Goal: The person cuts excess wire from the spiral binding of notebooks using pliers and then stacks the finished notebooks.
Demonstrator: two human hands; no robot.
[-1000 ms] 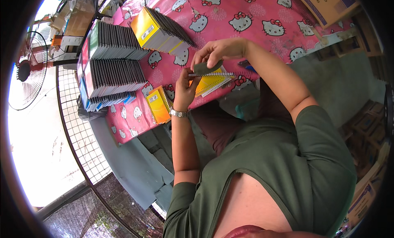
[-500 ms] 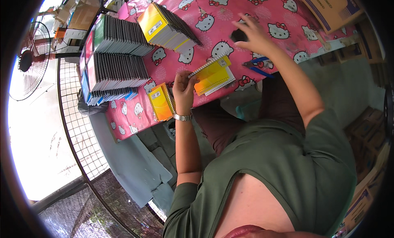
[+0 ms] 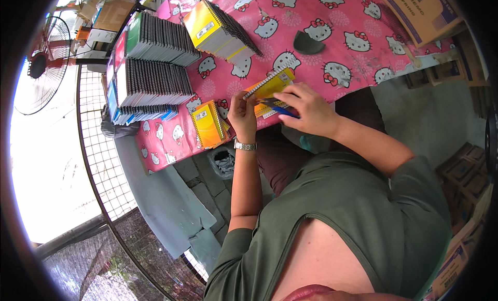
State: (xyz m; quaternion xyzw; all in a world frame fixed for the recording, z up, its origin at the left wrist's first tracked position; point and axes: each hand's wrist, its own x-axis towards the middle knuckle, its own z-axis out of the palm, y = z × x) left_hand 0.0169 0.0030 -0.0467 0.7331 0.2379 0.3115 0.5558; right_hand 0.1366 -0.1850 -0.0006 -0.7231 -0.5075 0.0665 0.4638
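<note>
My left hand (image 3: 241, 116) pinches the near-left end of a yellow spiral notebook (image 3: 275, 86), where the white coil ends. My right hand (image 3: 312, 110) is closed round blue-handled pliers (image 3: 284, 111), whose jaws point at that same coil end beside my left fingers. Part of the notebook's cover is hidden behind the pliers and my right fingers. Left of my left hand, a small pile of yellow-orange spiral notebooks (image 3: 208, 126) lies at the table's near edge. A dark, flat, rounded piece (image 3: 308, 43) rests on the tablecloth beyond the notebook.
Tall stacks of black-coiled notebooks (image 3: 155, 86) stand at the left, with a yellow-covered stack (image 3: 220, 34) farther back. The pink patterned tablecloth (image 3: 358, 62) covers the table. A cardboard box (image 3: 420, 16) sits at the far right; a fan (image 3: 49, 65) stands at far left.
My right hand has let go of the dark piece on the table, come down toward me and taken up the pliers. My left hand still holds the notebook's end.
</note>
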